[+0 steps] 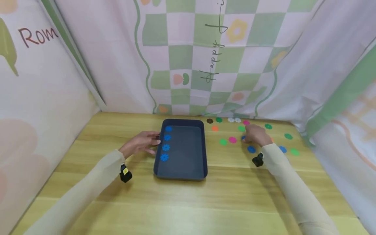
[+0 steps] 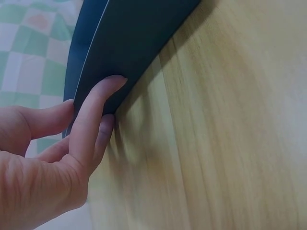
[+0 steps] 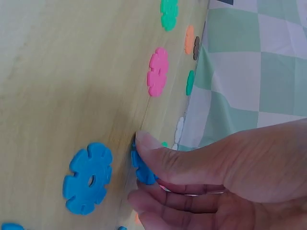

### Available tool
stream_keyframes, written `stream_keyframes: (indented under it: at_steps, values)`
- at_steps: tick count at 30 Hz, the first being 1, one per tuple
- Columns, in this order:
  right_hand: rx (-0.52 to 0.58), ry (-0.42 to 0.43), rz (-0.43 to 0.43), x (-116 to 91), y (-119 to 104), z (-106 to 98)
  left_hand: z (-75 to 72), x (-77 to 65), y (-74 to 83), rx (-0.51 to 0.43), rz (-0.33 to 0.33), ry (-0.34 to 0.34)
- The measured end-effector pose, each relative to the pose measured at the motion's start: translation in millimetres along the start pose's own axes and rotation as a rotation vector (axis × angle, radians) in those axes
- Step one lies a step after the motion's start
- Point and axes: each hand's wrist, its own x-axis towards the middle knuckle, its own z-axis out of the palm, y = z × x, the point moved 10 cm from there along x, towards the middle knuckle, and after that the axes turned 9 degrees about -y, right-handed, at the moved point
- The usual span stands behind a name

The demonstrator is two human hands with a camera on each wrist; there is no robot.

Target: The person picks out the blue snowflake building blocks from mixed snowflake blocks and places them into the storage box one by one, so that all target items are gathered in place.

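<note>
A dark grey rectangular tray (image 1: 183, 153) lies on the wooden table, with several blue flower-shaped discs (image 1: 165, 147) in a column along its left side. My left hand (image 1: 142, 142) holds the tray's left wall; in the left wrist view its thumb is at the rim and the fingers (image 2: 88, 120) lie along the outside. Over to the right, my right hand (image 1: 256, 134) pinches a blue flower disc (image 3: 143, 167) between thumb and fingers, low over the table. Another blue disc (image 3: 88, 178) lies flat close beside that hand.
Loose flower discs are scattered right of the tray: pink (image 1: 232, 140), light green (image 1: 223, 142), orange (image 1: 215, 128), brown (image 1: 210, 121), white (image 1: 231, 119) and dark green (image 1: 288, 136). A checked curtain (image 1: 202, 58) hangs along the table's back edge, and cloth also hangs at both sides.
</note>
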Motion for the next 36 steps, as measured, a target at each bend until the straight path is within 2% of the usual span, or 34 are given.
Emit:
stream_keyframes:
  at_steps: [4,8,13,18,23,29,33,36]
  values:
    - [0.066,0.016,0.0,-2,8,0,2.7,1.6,2.0,-0.007,-0.001,-0.003]
    - [0.165,0.061,-0.042,-8,7,-8,3.2,3.1,2.7,-0.011,-0.002,0.004]
    - [0.32,0.148,-0.205,-23,-18,-18,5.4,3.0,2.3,-0.033,-0.001,0.0]
    - [0.428,0.135,-0.373,-34,-57,-15,8.4,3.0,2.2,-0.062,0.011,-0.009]
    - [0.589,0.026,-0.471,-36,-93,-12,7.2,4.0,5.3,-0.065,0.025,0.006]
    - [0.815,-0.187,-0.514,-42,-144,3,6.1,5.3,7.3,-0.056,0.019,0.007]
    - [0.903,-0.318,-0.552,-47,-184,18,4.5,3.4,6.4,-0.046,0.016,0.008]
    - [0.927,-0.407,-0.554,-46,-208,32,3.8,0.7,4.3,-0.047,0.008,0.005]
